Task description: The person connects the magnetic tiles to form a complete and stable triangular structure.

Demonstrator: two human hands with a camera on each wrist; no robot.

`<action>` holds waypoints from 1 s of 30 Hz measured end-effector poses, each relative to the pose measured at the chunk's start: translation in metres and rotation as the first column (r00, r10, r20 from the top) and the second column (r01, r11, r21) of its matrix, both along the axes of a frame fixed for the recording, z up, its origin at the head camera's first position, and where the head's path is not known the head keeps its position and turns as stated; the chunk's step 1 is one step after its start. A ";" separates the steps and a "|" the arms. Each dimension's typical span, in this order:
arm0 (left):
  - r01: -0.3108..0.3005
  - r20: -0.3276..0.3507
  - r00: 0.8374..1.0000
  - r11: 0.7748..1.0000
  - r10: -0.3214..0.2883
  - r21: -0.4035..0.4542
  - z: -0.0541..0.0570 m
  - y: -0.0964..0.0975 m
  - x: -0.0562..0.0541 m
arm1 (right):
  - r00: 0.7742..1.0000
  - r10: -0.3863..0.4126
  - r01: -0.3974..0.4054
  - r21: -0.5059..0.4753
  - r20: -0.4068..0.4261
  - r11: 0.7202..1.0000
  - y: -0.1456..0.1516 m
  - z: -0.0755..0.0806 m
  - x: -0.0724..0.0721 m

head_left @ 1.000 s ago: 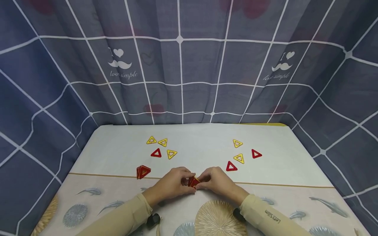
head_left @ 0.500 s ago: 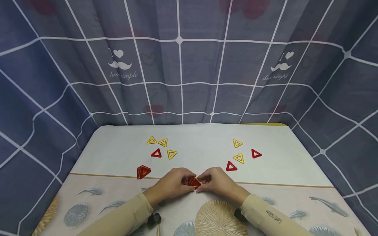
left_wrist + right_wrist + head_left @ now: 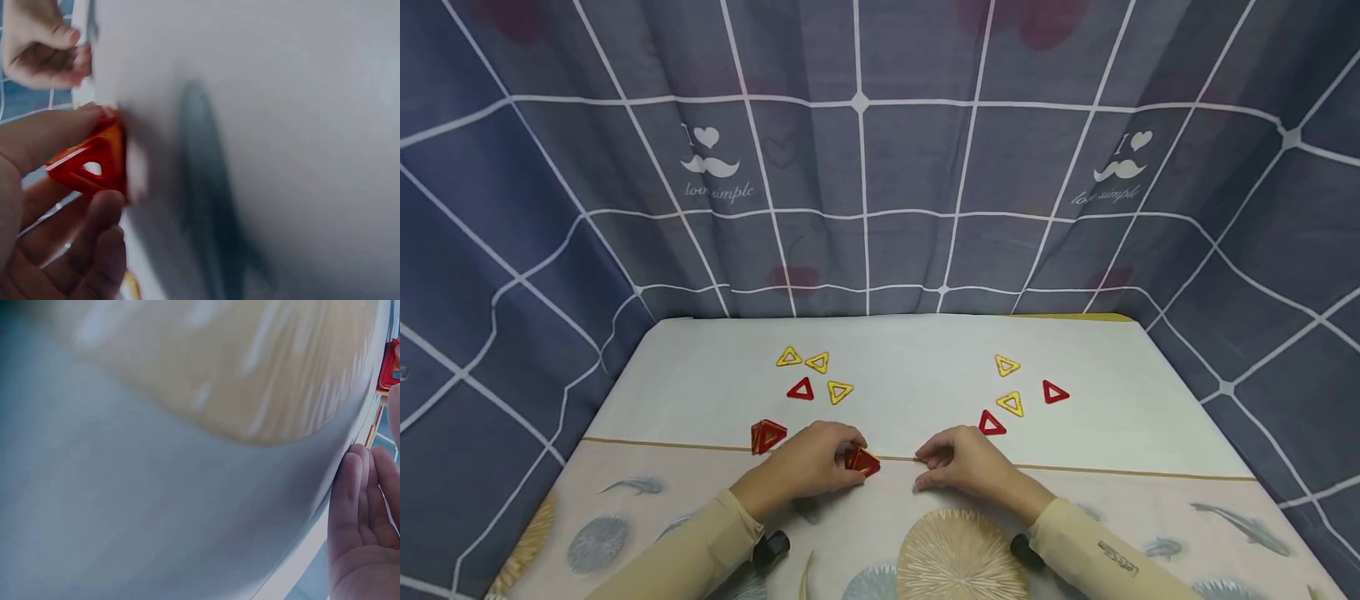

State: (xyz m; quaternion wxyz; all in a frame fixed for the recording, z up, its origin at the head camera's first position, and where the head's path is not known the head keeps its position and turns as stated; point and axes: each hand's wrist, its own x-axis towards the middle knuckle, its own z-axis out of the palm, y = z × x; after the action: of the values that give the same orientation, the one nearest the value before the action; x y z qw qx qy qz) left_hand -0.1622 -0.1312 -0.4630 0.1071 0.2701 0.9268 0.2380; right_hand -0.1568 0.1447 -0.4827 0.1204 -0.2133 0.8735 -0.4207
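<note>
The left hand (image 3: 808,467) grips a small red and orange triangle assembly (image 3: 861,461) between thumb and curled fingers, holding it at the fingertips just above the table (image 3: 1120,425); the left wrist view shows the same assembly (image 3: 94,165) pinched between the thumb above and the fingers below. The right hand (image 3: 962,462) lies just to the right of that assembly, apart from it, fingers loosely curled with the tips on the cloth and nothing held; the right wrist view shows its fingers (image 3: 359,512) relaxed and close together against the table edge. Directly to the left of the left hand, near its knuckles, a second red and orange folded assembly (image 3: 766,436) stands on the cloth, not touching the hand. Beyond the left hand, further from the person, lie a flat red triangle (image 3: 801,389) and three yellow triangles (image 3: 817,362) in a loose cluster, the pieces close together. Beyond the right hand, a red triangle (image 3: 992,423) lies just past the knuckles; farther out are a yellow triangle (image 3: 1011,403), another yellow one (image 3: 1006,365) and a second red triangle (image 3: 1054,392), all flat and separate. Nothing lies in the gap between the two hands. A blue checked curtain (image 3: 880,167) closes off the table on three sides. Both wrist views are blurred, so finer detail of the assembly's joints cannot be determined.
</note>
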 end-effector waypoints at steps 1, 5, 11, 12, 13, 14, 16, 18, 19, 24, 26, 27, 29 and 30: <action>-0.012 -0.008 1.000 1.000 0.012 -0.016 0.001 -0.003 0.000 | 1.000 -0.003 0.003 -0.004 0.000 1.000 0.001 0.000 0.001; -0.075 -0.079 0.995 0.994 0.068 -0.085 0.006 -0.016 0.003 | 1.000 -0.001 0.001 -0.019 -0.003 1.000 0.004 0.001 0.003; -0.144 -0.184 0.976 0.978 0.116 -0.149 0.010 -0.032 0.005 | 0.999 -0.039 0.039 -0.006 -0.007 0.999 0.012 -0.001 0.003; -0.149 -0.201 0.973 0.976 0.116 -0.158 0.011 -0.034 0.004 | 0.999 -0.044 0.044 -0.004 -0.006 0.999 0.014 -0.001 0.003; -0.155 -0.214 0.970 0.974 0.118 -0.165 0.011 -0.036 0.004 | 0.999 -0.047 0.047 -0.005 -0.007 0.999 0.016 -0.001 0.003; -0.160 -0.229 0.966 0.971 0.117 -0.177 0.011 -0.038 0.003 | 0.999 -0.051 0.051 -0.008 -0.005 0.999 0.018 -0.001 0.002; -0.170 -0.251 0.961 0.966 0.118 -0.196 0.012 -0.041 0.002 | 0.998 -0.057 0.057 -0.009 -0.008 0.998 0.022 -0.001 0.002; -0.185 -0.263 0.956 0.960 0.127 -0.209 0.012 -0.045 0.000 | 0.998 -0.065 0.065 -0.011 -0.012 0.998 0.027 -0.001 0.001; -0.189 -0.262 0.956 0.960 0.131 -0.209 0.013 -0.047 -0.001 | 0.997 -0.070 0.070 -0.011 -0.016 0.997 0.029 -0.001 0.001; -0.192 -0.221 0.962 0.971 0.158 -0.142 0.015 -0.052 -0.005 | 0.994 -0.104 0.104 -0.002 -0.033 0.995 0.042 0.001 0.001; -0.197 -0.187 0.966 0.977 0.179 -0.083 0.017 -0.052 -0.007 | 0.992 -0.122 0.122 -0.001 -0.037 0.993 0.047 0.001 0.000; -0.205 -0.165 0.967 0.978 0.195 -0.049 0.018 -0.052 -0.009 | 0.991 -0.131 0.131 -0.004 -0.037 0.991 0.049 0.002 0.000; -0.228 -0.121 0.966 0.973 0.229 0.022 0.021 -0.050 -0.011 | 0.988 -0.153 0.153 -0.012 -0.032 0.988 0.052 0.003 -0.001; -0.237 -0.104 0.965 0.970 0.242 0.055 0.023 -0.050 -0.012 | 0.986 -0.167 0.166 -0.016 -0.030 0.986 0.054 0.004 -0.001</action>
State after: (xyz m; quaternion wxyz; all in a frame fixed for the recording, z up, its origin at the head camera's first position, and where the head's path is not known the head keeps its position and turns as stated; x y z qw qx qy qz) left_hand -0.1742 -0.1808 -0.4402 0.0206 0.1710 0.9519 0.2535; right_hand -0.1578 0.1989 -0.4785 0.0696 -0.1469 0.8872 -0.4319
